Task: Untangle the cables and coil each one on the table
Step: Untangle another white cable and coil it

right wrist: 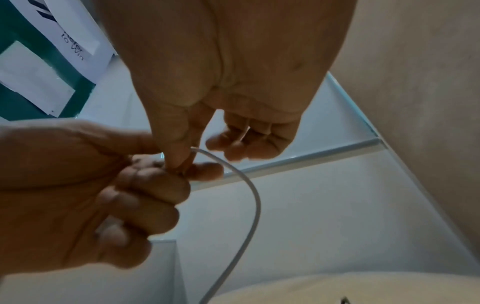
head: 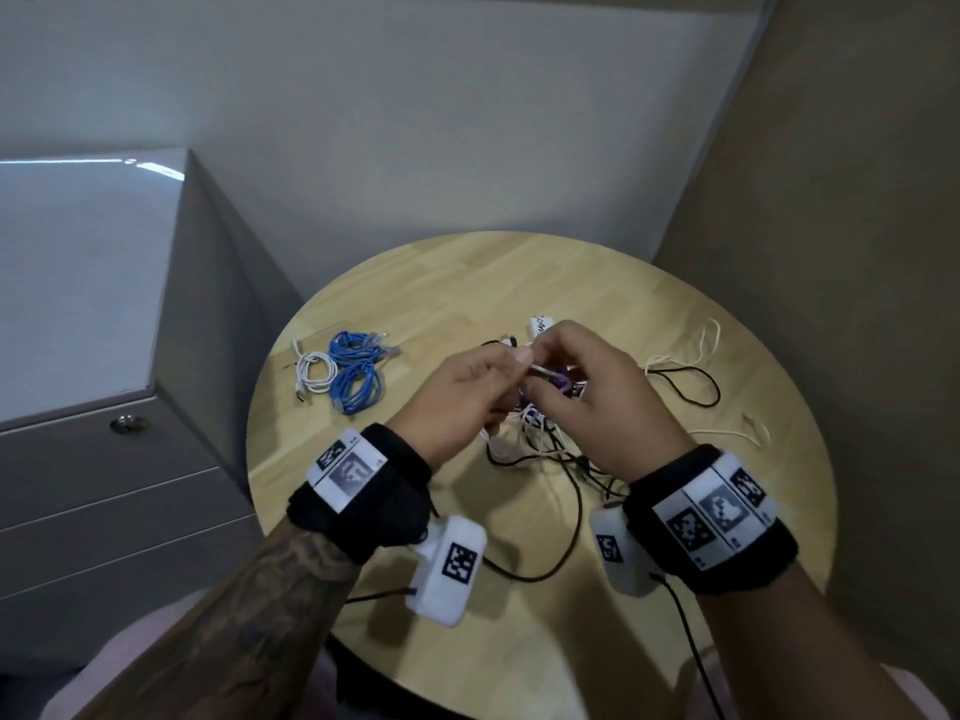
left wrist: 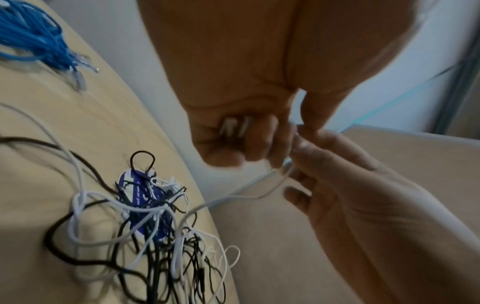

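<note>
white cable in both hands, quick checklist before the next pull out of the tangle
1. Grip on the white cable: ok, left hand and right hand both pinch it above the table.
2. Cable free of the tangle: not ok, it runs down into the black and white knot.
3. Free end found: cannot tell, the fingers hide it.
4. Finished coils out of the way: ok, blue coils and white coil lie apart at the left.
5. Purple tag clear of the cables: not ok, strands cross it.
</note>
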`<state>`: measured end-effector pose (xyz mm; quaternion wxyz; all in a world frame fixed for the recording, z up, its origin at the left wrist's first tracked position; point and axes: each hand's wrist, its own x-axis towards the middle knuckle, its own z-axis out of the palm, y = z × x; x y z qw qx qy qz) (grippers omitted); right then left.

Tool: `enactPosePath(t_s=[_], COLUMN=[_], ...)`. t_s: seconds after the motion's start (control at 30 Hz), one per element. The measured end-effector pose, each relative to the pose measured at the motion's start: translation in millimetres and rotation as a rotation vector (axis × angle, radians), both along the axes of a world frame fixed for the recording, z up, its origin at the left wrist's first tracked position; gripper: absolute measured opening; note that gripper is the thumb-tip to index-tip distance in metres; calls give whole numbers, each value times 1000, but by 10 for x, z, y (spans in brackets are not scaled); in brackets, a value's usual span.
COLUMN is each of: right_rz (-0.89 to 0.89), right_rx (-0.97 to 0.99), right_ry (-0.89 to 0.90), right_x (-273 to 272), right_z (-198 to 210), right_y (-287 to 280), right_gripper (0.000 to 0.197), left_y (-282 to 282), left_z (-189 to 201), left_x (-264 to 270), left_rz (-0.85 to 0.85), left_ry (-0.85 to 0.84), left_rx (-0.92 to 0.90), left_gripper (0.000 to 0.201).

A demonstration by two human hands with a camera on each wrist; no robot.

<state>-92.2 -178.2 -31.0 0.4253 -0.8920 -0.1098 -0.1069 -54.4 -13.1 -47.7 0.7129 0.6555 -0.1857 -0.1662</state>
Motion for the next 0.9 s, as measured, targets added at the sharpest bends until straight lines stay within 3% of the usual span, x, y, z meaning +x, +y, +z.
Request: enactPosePath(t_s=[0.1,0.17,0.33,0.47,0.6,0.77,0.83,0.9], right_rz=[48,55,-94,-69,98,242,241,254], right_rx=[255,341,423,354,79,-209,-157,57], right_ry=[260,236,-27,87,151,122,129,186], right_x=[20,26,139,164,86,2,-20,-15], right_z=[-77,-73,-156,-362,-528,-500,-482,-407], right_y=[2,-54,-110,23,243,406,418,382], right_gripper=[16,8,14,19,21,20,20,16], left_y=[118,191,232,290,372,485,482,440], left_z=[-15,-39,-27,90,96,6,-35,-73], left_x=[144,185,98,126,259,393,424,425], left_rz=[101,79,-216,-329,-130,113,175,231], left_ry=[31,89,328,494,518,424,396,312], left_rx=[-11,5,-37,-354,-625,-672,-605,-489], left_gripper=[30,29,26,22,19,18,19,19])
